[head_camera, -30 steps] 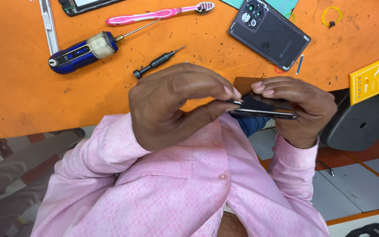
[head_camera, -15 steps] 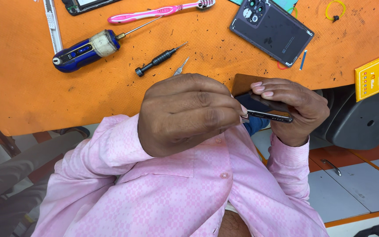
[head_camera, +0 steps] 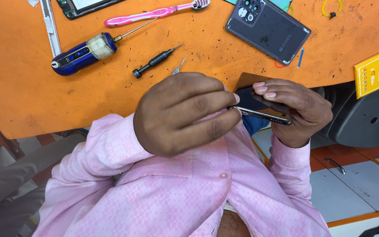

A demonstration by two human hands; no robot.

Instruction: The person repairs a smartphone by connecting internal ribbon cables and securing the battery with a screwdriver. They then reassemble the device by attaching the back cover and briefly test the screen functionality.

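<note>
Shifted slightly leftward since earlier, the left hand (head_camera: 185, 112) pinches the edge of the thin, fragile phone (head_camera: 259, 105), best gripped by its rims, that the right hand (head_camera: 294, 107) clamps.

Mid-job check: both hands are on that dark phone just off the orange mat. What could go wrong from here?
1. The right hand holds the slim dark phone past the edge of the orange work mat, above lap and floor; a slip would likely drop it.
2. The left hand pinches the phone's end; twisting there might bend or crack it.
3. The small black screwdriver lies just beyond the left knuckles and could get knocked.
</note>
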